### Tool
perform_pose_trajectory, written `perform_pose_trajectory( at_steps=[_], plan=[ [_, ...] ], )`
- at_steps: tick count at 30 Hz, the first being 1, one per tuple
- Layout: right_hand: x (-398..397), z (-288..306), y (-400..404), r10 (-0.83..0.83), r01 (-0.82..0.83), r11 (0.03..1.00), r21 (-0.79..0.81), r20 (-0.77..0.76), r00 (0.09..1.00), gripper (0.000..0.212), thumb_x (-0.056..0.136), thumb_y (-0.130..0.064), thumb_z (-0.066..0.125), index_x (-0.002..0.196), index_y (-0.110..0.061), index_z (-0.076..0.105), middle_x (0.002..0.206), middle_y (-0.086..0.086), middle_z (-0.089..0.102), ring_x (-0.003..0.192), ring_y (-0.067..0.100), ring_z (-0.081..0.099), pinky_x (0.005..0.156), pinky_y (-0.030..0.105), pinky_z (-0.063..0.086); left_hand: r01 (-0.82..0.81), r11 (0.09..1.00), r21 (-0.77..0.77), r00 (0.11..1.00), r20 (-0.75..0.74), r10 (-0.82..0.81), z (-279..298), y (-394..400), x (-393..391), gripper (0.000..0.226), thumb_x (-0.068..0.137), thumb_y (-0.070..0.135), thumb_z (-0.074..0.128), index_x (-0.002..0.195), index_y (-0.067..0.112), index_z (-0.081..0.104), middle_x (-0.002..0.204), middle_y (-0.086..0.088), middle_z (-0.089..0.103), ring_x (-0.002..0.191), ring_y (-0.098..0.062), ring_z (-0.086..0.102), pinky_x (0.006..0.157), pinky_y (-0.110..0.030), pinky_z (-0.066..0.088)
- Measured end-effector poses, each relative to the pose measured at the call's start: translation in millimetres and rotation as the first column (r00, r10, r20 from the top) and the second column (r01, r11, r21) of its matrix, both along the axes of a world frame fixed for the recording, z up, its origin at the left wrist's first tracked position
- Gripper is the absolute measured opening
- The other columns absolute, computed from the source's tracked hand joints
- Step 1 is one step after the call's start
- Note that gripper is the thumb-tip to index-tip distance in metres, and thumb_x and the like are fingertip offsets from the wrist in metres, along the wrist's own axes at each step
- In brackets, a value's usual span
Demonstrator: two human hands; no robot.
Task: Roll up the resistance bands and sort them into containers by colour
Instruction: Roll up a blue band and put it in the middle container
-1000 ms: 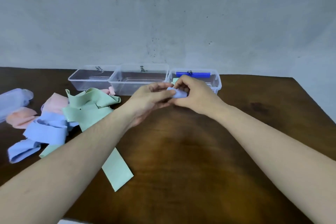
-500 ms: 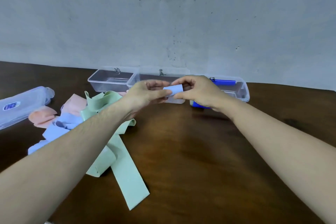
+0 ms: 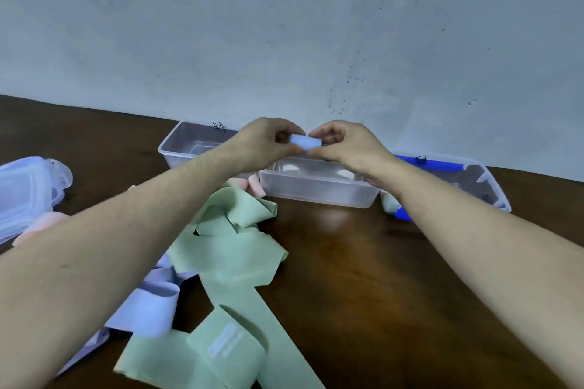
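A small rolled blue band [image 3: 305, 141] is held in the air between both hands, above the middle clear container [image 3: 319, 193]. My left hand [image 3: 265, 145] pinches its left end and my right hand [image 3: 344, 145] pinches its right end. A left clear container [image 3: 177, 148] and a right clear container [image 3: 486, 186] with a blue bar stand beside the middle one, along the wall. Loose green bands [image 3: 230, 256], a blue band [image 3: 151, 309] and pink bands [image 3: 249, 183] lie in a heap on the table under my left forearm.
Clear plastic lids [image 3: 25, 193] lie at the left edge of the dark wooden table [image 3: 363, 278]. A pale rolled piece [image 3: 390, 202] sits in front of the right container. The grey wall rises right behind the containers.
Both hands have lifted the rolled blue band and carried it forward until it hangs over the middle container. The camera has come closer to the table.
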State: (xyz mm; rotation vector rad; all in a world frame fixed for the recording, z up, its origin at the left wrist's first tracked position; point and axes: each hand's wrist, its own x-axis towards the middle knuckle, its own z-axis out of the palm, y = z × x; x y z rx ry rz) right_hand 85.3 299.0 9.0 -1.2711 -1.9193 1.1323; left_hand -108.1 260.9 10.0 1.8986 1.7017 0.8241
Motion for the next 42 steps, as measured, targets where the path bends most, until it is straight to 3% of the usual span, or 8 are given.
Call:
perform_pose_trajectory(
  at_steps=[8,12,16,25,30,35,38,42],
  plan=[
    [-37.2,-15.2,27.8,-0.127,0.128,0.978,-0.167,0.012,0.992,0.022,0.079,-0.011,0.084,0.095,-0.018,0.071,0.084,0.001,0.068,0.077,0.015,0.065,0.088,0.035,0.058,0.079,0.996,-0.047,0.990,-0.112,-0.084,-25.4,42.1,-39.8,0.035,0.091,0.043,0.066,0.121,0.026,0.066,0.113,0.005,0.069,0.105,-0.012,0.060,0.089,-0.025,0.045],
    [-50.1,-28.8,43.0,-0.202,0.204,0.951,-0.231,0.032,0.979,0.025,0.079,-0.005,0.083,0.098,-0.013,0.069,0.089,0.008,0.068,0.080,0.019,0.065,0.089,0.041,0.060,-0.045,0.985,0.169,0.948,-0.303,0.095,-35.2,53.6,-49.1,0.030,0.091,0.044,0.060,0.115,0.027,0.066,0.109,0.003,0.065,0.108,-0.023,0.054,0.097,-0.034,0.039],
    [-66.6,-39.5,51.4,-0.219,0.238,0.934,-0.265,0.100,0.971,0.024,0.077,0.000,0.082,0.094,-0.010,0.068,0.094,0.012,0.070,0.078,0.021,0.066,0.085,0.036,0.061,-0.096,0.973,0.212,0.880,-0.438,0.182,-35.3,59.1,-55.7,0.021,0.090,0.042,0.058,0.104,0.028,0.065,0.109,0.001,0.063,0.113,-0.025,0.049,0.093,-0.036,0.036],
    [-87.5,-59.2,63.3,-0.237,0.286,0.941,-0.181,0.248,0.939,0.026,0.074,-0.002,0.083,0.083,-0.019,0.065,0.093,0.011,0.072,0.081,0.024,0.068,0.087,0.041,0.060,-0.082,0.991,0.110,0.809,-0.574,0.131,-34.0,74.1,-55.8,0.040,0.094,0.042,0.052,0.131,0.029,0.060,0.134,-0.002,0.056,0.128,-0.027,0.041,0.102,-0.038,0.033],
    [-90.1,-63.2,69.2,-0.219,0.270,0.955,-0.123,0.324,0.921,0.028,0.072,-0.008,0.087,0.082,-0.020,0.063,0.088,0.006,0.070,0.094,0.028,0.070,0.089,0.044,0.059,-0.088,0.989,0.123,0.739,-0.657,0.148,-31.9,75.8,-53.1,0.033,0.094,0.041,0.049,0.111,0.017,0.065,0.124,-0.007,0.056,0.121,-0.030,0.041,0.097,-0.040,0.034],
    [-87.7,-61.8,70.2,-0.154,0.175,0.985,0.007,0.515,0.844,0.023,0.080,-0.024,0.082,0.098,-0.020,0.067,0.091,0.001,0.070,0.081,0.017,0.065,0.068,0.027,0.050,-0.082,0.991,0.102,0.735,-0.666,0.129,-34.4,79.8,-52.9,0.041,0.096,0.042,0.047,0.126,0.019,0.064,0.129,-0.006,0.054,0.124,-0.029,0.039,0.100,-0.041,0.032],
    [-89.1,-58.0,68.4,-0.148,0.148,0.988,0.045,0.550,0.822,0.020,0.082,-0.035,0.079,0.093,-0.021,0.070,0.084,-0.002,0.070,0.078,0.014,0.064,0.062,0.026,0.046,-0.084,0.992,0.097,0.744,-0.656,0.127,-35.3,81.6,-52.7,0.040,0.096,0.041,0.047,0.125,0.019,0.065,0.130,-0.004,0.055,0.125,-0.029,0.038,0.101,-0.040,0.032],
    [-92.1,-55.3,67.1,-0.131,0.079,0.991,0.110,0.628,0.767,0.014,0.086,-0.030,0.072,0.093,-0.018,0.071,0.081,0.000,0.073,0.075,0.016,0.066,0.056,0.024,0.045,-0.085,0.990,0.109,0.753,-0.644,0.135,-36.3,82.2,-53.1,0.038,0.096,0.039,0.049,0.123,0.018,0.065,0.129,-0.004,0.055,0.125,-0.029,0.038,0.100,-0.039,0.032]
  ],
)
